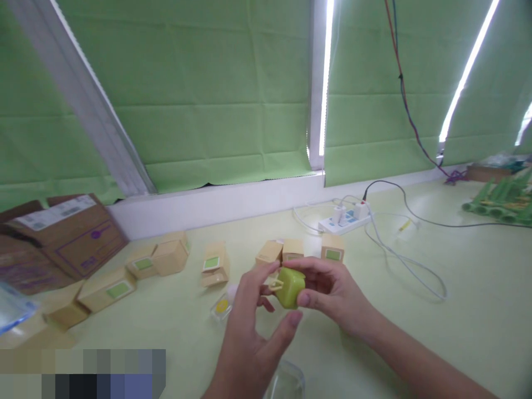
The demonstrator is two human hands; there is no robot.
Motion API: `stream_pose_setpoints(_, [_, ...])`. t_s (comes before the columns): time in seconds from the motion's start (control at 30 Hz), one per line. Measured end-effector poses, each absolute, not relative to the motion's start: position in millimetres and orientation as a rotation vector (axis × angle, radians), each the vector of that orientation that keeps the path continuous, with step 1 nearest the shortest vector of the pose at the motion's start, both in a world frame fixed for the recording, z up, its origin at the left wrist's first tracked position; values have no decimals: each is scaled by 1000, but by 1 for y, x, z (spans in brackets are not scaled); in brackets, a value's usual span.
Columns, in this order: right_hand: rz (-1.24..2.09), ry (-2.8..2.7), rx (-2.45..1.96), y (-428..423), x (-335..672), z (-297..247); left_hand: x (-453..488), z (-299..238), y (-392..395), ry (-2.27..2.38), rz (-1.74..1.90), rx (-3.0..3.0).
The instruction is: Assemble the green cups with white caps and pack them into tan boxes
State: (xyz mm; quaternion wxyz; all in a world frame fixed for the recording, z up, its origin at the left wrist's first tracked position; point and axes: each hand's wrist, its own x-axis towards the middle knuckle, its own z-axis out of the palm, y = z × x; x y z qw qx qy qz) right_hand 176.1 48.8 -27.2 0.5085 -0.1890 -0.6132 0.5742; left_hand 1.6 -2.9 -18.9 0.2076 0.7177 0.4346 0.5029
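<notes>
A small glossy yellow-green block (290, 288) with rounded corners is held up above the table. From its left side sticks a pale yellow forked piece. My right hand (338, 293) pinches the block between thumb and fingers at its right side. My left hand (257, 327) is curved around the left side, thumb and fingers apart. Its index fingertip reaches the block's upper edge, and other fingers are near the forked piece; whether they touch it I cannot tell. Beneath, a clear plastic tray (296, 372) is partly hidden by my left wrist. A clear case (221, 306) with a yellow disc lies left of my hands.
Several small tan boxes with green labels, one a box (216, 263), stand behind and to the left. A large brown carton (83, 238) is at far left. Behind sits a white power strip (347, 219) with trailing cables (415, 263). Green tubes (499, 199) lie far right.
</notes>
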Motion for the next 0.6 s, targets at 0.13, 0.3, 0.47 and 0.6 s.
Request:
stream_pose_setpoints(0.13, [1106, -1659, -631, 54, 179, -29, 0, -17, -1, 1264, 1312, 2237])
stream_pose_setpoints(0.3, [803, -1729, -867, 66, 193, -29, -9, -16, 7, 1408, 1412, 2059])
stream_pose_setpoints(0.47, [675, -2011, -892, 56, 193, -25, -8, -9, 10, 1292, 1633, 1398])
stream_pose_setpoints(0.6, [680, -2248, -802, 41, 186, -17, -8, -5, 10, 1244, 1723, 1147])
